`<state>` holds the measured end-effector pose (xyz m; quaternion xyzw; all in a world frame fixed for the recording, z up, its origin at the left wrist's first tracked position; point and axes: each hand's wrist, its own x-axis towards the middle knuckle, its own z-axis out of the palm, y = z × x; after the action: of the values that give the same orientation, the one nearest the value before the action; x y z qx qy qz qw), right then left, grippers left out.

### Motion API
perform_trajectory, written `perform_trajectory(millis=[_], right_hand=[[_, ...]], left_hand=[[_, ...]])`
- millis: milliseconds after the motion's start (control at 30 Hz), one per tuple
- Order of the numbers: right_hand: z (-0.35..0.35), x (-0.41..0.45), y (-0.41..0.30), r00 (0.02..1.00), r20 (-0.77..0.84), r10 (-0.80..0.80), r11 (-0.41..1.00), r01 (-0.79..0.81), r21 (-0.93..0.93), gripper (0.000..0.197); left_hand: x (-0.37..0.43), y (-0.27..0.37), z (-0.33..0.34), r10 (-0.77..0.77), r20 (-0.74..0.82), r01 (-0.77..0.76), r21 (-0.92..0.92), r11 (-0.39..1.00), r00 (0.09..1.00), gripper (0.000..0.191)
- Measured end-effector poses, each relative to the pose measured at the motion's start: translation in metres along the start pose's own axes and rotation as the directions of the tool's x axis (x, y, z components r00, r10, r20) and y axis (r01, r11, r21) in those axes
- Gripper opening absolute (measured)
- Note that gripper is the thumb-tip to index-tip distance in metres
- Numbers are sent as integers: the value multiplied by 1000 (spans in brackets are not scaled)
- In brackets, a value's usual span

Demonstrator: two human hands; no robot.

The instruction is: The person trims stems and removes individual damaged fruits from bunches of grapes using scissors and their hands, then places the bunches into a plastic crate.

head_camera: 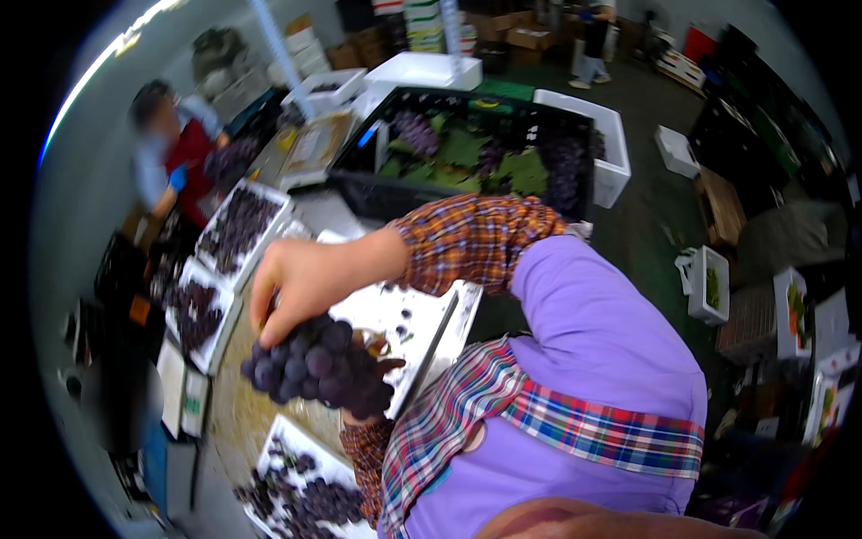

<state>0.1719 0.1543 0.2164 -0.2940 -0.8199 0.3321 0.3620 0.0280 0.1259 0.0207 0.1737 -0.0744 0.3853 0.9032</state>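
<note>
My right hand (296,286) pinches the top of a bunch of dark purple grapes (310,367), which hangs over the table. Behind and below the bunch is my left hand (390,364), mostly hidden, with only its wrist and what look like shaded fingertips showing. Whether it supports the grapes cannot be seen. Under both hands lies a white tray (424,320) with loose grapes and scraps on it. Nearest my left sleeve, a white foam box (279,438) holds small dark grape clusters.
A black crate (363,192) with grapes and leaves stands beyond my right arm. White boxes of grapes (239,229) line the table's far side. Across from me, a person (192,155) in a blue glove handles grapes. A scale (316,151) sits beside the crate.
</note>
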Motion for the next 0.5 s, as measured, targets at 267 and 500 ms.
perform_trajectory(millis=[267, 500], right_hand=[[42, 3, 28, 885, -19, 466, 874, -457, 164, 22], [64, 19, 48, 900, 114, 420, 850, -434, 297, 22]], left_hand=[[-60, -4, 6, 145, 20, -136, -234, 963, 989, 67], [-79, -10, 9, 280, 15, -268, -244, 932, 960, 69]])
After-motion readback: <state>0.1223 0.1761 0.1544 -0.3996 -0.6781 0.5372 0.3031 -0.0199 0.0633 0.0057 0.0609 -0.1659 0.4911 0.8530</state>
